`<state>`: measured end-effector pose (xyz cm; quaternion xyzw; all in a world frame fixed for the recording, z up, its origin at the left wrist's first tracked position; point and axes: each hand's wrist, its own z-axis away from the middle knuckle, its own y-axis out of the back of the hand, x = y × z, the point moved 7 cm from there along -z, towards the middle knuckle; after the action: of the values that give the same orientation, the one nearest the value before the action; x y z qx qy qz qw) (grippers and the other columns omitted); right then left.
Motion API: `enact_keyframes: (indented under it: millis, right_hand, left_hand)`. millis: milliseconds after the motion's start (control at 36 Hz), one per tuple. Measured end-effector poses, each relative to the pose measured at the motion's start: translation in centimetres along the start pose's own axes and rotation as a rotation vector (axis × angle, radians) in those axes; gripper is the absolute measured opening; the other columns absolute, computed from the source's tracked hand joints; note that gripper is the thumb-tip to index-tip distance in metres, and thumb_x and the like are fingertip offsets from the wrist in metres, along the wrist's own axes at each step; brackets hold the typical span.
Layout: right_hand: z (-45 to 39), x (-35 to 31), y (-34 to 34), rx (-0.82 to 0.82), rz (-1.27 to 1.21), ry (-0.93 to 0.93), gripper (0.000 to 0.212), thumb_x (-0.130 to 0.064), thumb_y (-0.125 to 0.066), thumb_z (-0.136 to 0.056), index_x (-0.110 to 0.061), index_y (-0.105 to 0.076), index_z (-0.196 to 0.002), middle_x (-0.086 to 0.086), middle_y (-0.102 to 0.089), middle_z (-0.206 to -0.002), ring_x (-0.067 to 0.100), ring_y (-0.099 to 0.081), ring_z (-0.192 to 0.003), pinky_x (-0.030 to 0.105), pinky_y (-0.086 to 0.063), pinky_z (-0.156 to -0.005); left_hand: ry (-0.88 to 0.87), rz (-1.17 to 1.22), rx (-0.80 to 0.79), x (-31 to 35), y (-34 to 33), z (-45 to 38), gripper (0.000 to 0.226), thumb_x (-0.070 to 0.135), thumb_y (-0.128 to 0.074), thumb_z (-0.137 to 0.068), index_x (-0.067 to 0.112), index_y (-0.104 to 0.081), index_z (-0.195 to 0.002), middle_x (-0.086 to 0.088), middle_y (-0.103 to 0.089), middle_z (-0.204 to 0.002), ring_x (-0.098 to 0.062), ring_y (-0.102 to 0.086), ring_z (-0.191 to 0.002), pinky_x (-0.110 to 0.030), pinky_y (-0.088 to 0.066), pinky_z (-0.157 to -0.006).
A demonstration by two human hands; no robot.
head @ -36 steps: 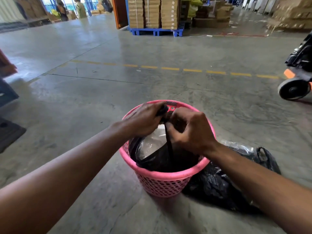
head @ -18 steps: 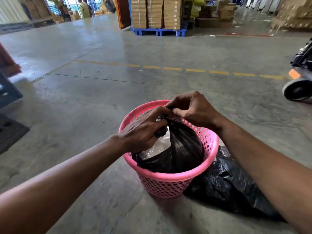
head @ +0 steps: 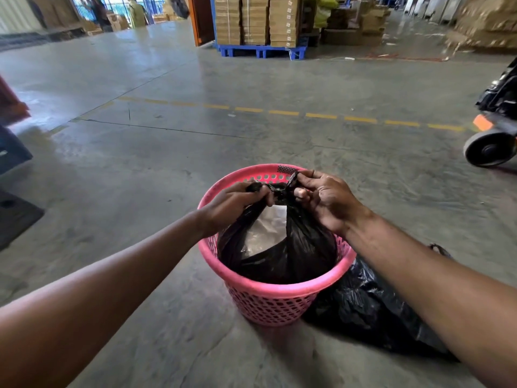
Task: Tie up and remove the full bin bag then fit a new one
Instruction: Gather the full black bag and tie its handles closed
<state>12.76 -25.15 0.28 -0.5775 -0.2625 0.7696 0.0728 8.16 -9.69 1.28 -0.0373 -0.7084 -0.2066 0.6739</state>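
A pink perforated plastic bin (head: 268, 301) stands on the concrete floor just in front of me. Inside it sits a full black bin bag (head: 302, 247), with pale crumpled waste showing through a gap at its top. My left hand (head: 232, 204) grips one bunched ear of the bag over the bin's left side. My right hand (head: 324, 197) pinches the other ear above the far rim. The two ears meet in a twist between my hands. A second black bag (head: 372, 312) lies crumpled on the floor against the bin's right side.
A pallet jack wheel (head: 488, 149) stands at the right edge. Cardboard boxes are stacked on a blue pallet (head: 260, 50) far ahead. Dark mats and a blue crate (head: 14, 152) line the left edge. People stand far off at the back left.
My hands have drawn apart over the bin's far side, pulling the bag's ears outward and the twist between them tighter. The right hand rose from inside the bin to the far rim.
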Motion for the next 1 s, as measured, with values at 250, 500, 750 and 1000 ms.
enact_keyframes:
  millis: [250,500,750,1000]
  right_hand:
    - [0.0,-1.4,-0.3,-0.260,0.531,0.034,0.011,-0.008,-0.065,-0.090,-0.016,-0.059,-0.087,-0.009,-0.054,-0.057,0.002,-0.043,-0.043,0.017,-0.031,-0.047]
    - [-0.1,-1.7,2.1,-0.183,1.705,0.317,0.020,-0.034,-0.078,-0.080,-0.023,-0.067,-0.068,-0.012,-0.060,-0.061,0.004,-0.055,-0.060,0.026,-0.044,-0.063]
    - [0.1,-1.6,3.6,0.100,2.222,0.168,0.034,-0.042,-0.064,-0.082,-0.034,-0.068,-0.114,-0.004,-0.071,-0.117,0.025,-0.069,-0.105,0.035,-0.055,-0.086]
    - [0.3,-2.9,3.5,-0.045,1.889,0.314,0.015,-0.035,-0.069,-0.089,-0.023,-0.064,-0.081,-0.002,-0.066,-0.090,0.025,-0.066,-0.089,0.033,-0.049,-0.076]
  left_hand:
    - [0.160,-0.089,0.015,-3.0,1.7,-0.9,0.036,0.019,-0.048,-0.104,0.008,-0.054,-0.071,-0.007,-0.052,-0.072,-0.024,-0.045,-0.075,-0.037,-0.040,-0.078]
    - [0.082,-1.216,-0.026,-4.7,3.3,0.4,0.036,0.036,-0.036,-0.099,0.016,-0.056,-0.077,-0.012,-0.071,-0.090,-0.029,-0.067,-0.089,-0.036,-0.041,-0.081]
    - [0.331,-1.369,-0.214,-5.8,2.9,0.1,0.035,0.032,-0.032,-0.096,0.016,-0.062,-0.088,-0.013,-0.071,-0.106,-0.026,-0.059,-0.086,-0.037,-0.039,-0.084]
    - [0.254,-0.039,0.099,-3.0,4.0,-0.5,0.027,0.017,-0.044,-0.102,0.007,-0.062,-0.085,-0.002,-0.079,-0.097,-0.012,-0.071,-0.094,-0.027,-0.047,-0.079]
